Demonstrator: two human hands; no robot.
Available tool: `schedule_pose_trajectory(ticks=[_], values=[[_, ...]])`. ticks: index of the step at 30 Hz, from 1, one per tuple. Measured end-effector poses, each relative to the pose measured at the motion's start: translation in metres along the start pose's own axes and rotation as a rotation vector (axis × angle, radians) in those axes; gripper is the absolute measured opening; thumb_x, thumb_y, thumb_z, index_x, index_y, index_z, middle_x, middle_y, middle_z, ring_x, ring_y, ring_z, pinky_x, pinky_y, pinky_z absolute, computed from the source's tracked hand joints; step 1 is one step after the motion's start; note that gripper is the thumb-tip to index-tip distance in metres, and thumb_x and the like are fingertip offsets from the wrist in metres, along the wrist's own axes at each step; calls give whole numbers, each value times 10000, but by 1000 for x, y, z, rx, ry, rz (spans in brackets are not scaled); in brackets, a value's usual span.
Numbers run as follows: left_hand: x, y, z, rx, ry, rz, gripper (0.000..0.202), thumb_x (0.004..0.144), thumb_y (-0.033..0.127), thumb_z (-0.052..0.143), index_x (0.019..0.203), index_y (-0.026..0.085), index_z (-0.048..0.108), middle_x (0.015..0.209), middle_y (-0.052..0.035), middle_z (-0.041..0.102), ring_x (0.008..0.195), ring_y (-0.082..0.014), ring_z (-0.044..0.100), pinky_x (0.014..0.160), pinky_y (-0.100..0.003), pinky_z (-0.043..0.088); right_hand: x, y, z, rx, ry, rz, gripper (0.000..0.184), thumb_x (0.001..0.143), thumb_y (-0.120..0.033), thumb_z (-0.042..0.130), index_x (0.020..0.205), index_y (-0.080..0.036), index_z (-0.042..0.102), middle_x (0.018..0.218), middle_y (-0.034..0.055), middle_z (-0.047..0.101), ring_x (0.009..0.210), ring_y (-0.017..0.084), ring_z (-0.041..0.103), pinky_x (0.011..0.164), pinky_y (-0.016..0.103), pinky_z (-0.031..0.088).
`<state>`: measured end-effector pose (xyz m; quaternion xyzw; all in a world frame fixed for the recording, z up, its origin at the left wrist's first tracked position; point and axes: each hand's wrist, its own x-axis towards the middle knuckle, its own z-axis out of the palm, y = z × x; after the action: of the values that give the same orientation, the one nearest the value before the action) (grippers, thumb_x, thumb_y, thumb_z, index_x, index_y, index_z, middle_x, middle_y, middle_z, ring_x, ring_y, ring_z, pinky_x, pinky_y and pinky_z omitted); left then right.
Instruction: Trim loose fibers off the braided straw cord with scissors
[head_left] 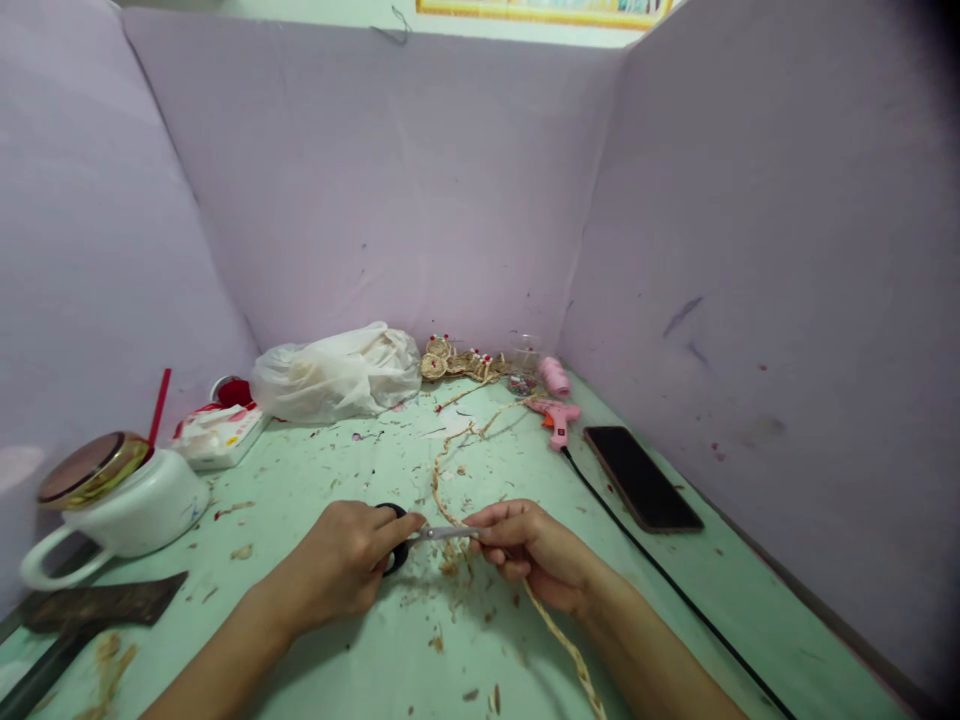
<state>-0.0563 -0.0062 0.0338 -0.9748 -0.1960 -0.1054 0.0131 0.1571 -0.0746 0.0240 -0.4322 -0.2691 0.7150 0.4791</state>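
Observation:
My left hand [349,560] is closed round the black handles of a small pair of scissors [427,536], whose blades point right. My right hand [529,550] pinches a braided straw rope [450,460] right at the blade tips. The rope runs from the back of the green table [315,480] to my hands, then trails past my right wrist toward the front edge. Straw scraps lie scattered under both hands.
A pink glue gun [559,420] with a black cord [675,585] and a dark phone [641,478] lie at right. A white plastic bag [337,375], woven straw pieces [457,362] and a pink thread spool [555,375] sit at the back. A lidded white mug [120,505] stands left. Purple screens enclose the table.

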Motion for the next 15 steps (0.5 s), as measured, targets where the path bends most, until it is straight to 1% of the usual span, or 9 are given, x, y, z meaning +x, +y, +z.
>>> schedule_pose_trajectory(ticks=[2,3,6,8,11,13,15], values=[[0,-1,0,-118,28,-47,466,666,47,388,1083,221,501,737,-10,614,622,-140,551,558,-240,383,0,0,0,8,-30,13,230,509,-58,540,706,-76,656,542,10,541,397,16,361,341,143,97],[1,-1,1,-194,51,-98,447,670,53,391,1065,221,517,762,-6,625,651,-135,560,580,-230,393,0,0,1,9,-46,20,247,509,-56,528,720,-85,652,548,2,533,395,16,360,338,143,100],[2,-3,5,-405,160,-316,377,686,84,401,1003,211,563,803,6,636,709,-125,564,622,-205,408,0,5,3,-34,-64,-14,262,509,-46,490,718,-106,636,598,-1,543,410,28,396,331,145,147],[4,-3,9,-537,233,-454,329,689,119,421,968,190,581,762,9,626,674,-121,552,602,-200,410,2,9,4,-81,-56,-80,283,509,-37,468,728,-116,629,650,7,566,444,41,440,341,146,207],[9,-2,14,-793,306,-609,298,673,177,483,955,142,572,673,6,586,594,-112,520,548,-203,405,3,14,6,-134,-25,-141,360,510,-34,433,798,-137,623,699,21,601,521,72,504,379,153,285],[14,0,17,-948,346,-694,330,643,203,528,958,108,551,622,6,554,557,-109,496,509,-202,392,4,17,6,-174,-16,-157,415,495,-34,413,835,-144,623,703,28,614,572,96,530,403,165,319],[16,2,19,-1023,362,-740,349,621,209,550,950,92,539,587,13,529,532,-103,475,483,-198,379,4,18,8,-209,-17,-171,461,472,-34,396,856,-145,627,704,30,619,604,113,541,427,178,341]])
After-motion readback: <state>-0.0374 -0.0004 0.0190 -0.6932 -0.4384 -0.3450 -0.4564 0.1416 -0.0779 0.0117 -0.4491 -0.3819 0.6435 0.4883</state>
